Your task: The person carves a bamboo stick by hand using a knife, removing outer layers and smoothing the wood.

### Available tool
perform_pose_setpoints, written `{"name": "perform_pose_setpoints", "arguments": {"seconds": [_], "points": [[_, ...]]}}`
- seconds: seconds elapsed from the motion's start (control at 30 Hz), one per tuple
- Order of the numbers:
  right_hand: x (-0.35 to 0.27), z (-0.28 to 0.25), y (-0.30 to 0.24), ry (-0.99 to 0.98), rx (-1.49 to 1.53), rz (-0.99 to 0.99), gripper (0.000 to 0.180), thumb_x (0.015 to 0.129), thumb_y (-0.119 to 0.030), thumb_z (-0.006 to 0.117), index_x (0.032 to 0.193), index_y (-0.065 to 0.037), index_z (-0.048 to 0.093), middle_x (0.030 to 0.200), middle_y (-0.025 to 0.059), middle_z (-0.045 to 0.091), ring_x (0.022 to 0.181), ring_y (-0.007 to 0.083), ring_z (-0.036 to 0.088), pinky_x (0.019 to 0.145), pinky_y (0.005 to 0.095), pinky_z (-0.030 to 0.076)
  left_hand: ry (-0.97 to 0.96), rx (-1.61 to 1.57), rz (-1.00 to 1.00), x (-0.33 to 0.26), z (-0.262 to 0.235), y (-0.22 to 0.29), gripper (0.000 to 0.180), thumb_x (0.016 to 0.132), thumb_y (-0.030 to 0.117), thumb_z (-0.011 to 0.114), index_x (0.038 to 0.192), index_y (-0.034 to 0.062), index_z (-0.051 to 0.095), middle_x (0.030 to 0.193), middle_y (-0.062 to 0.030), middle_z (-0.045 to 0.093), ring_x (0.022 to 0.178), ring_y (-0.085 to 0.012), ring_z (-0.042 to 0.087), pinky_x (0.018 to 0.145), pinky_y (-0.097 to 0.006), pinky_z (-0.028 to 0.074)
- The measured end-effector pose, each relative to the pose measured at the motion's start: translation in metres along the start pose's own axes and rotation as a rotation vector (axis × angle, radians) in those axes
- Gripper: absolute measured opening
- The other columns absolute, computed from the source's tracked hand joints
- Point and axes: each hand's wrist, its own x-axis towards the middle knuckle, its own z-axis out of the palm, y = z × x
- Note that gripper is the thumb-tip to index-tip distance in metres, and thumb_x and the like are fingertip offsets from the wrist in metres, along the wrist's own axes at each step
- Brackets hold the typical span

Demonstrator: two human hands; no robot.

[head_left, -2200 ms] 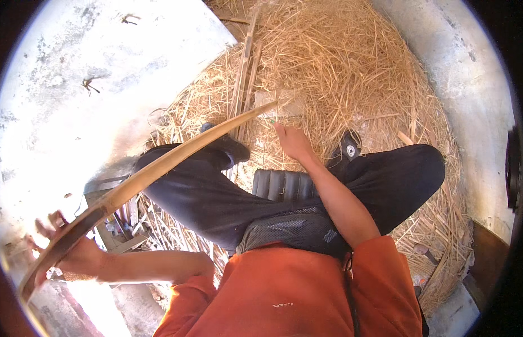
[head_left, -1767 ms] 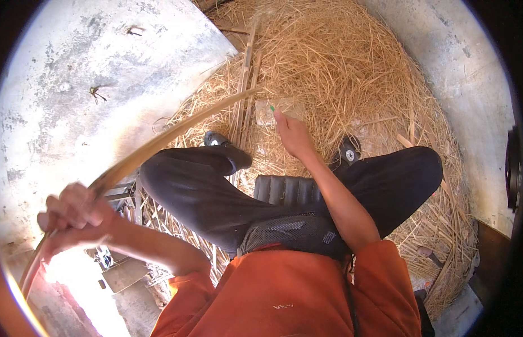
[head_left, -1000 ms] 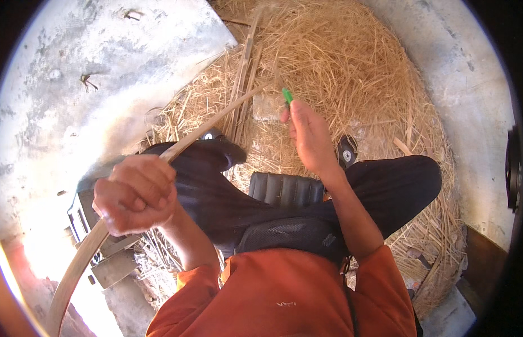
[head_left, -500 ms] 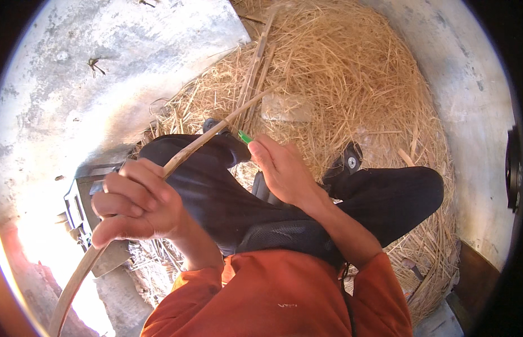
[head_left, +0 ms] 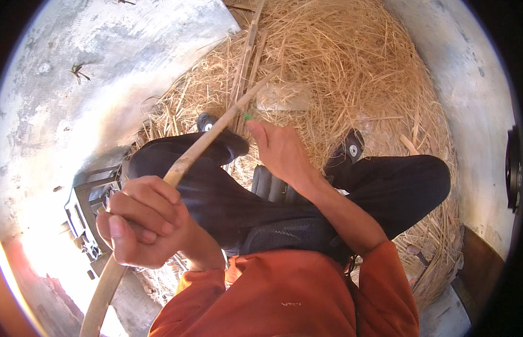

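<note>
Bamboo strip [head_left: 208, 139] above straw [head_left: 351, 67] and left shoe [head_left: 204, 121]

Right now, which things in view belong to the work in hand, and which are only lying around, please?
In hand:
- long pale strip, gripped by the left hand
- small green item, mostly hidden by the right hand

Apparently just lying about:
- loose straw-like shavings
- other long strips among them
- short pale piece

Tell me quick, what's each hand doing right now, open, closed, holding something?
Left hand: closed around a long pale strip.
Right hand: closed on a green object, mostly hidden by the hand.
</note>
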Motion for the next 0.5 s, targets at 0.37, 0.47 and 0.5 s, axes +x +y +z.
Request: {"name": "perform_pose_setpoints", "arguments": {"seconds": [0.37,0.47,0.5], "points": [[0.004,0.011,-0.01,0.049,0.018,-0.034,0.044,0.096,-0.033,0.043,0.077,0.002,0.061,0.061,0.0258,0.055,0.058,0.0456,0.054,0.052,0.0489,0.043,0.239,0.013,-0.062,0.011,-0.007,-0.007,0.032,0.083,0.01,0.038,0.053,0.0121,0.028,0.041,-0.0036,0.031,0.028,-0.0095,0.018,0.028,-0.027,0.025],[0.023,0.004,0.026,-0.001,-0.136,0.093,0.048,0.096,-0.035,0.043,0.075,0.003,0.062,0.063,0.0284,0.056,0.061,0.0463,0.055,0.055,0.0495,0.044,0.213,0.016,-0.048,0.0,-0.005,-0.005,0.032,0.083,0.01,0.038,0.053,0.012,0.028,0.041,-0.0038,0.031,0.028,-0.0094,0.019,0.028,-0.027,0.024],[0.029,0.003,0.044,-0.02,-0.196,0.175,0.049,0.096,-0.036,0.042,0.075,0.003,0.062,0.065,0.0293,0.056,0.062,0.0465,0.055,0.057,0.0496,0.045,0.17,-0.003,-0.052,-0.001,-0.002,-0.005,0.032,0.083,0.009,0.039,0.053,0.012,0.027,0.041,-0.004,0.031,0.028,-0.0094,0.019,0.029,-0.027,0.024]]}}
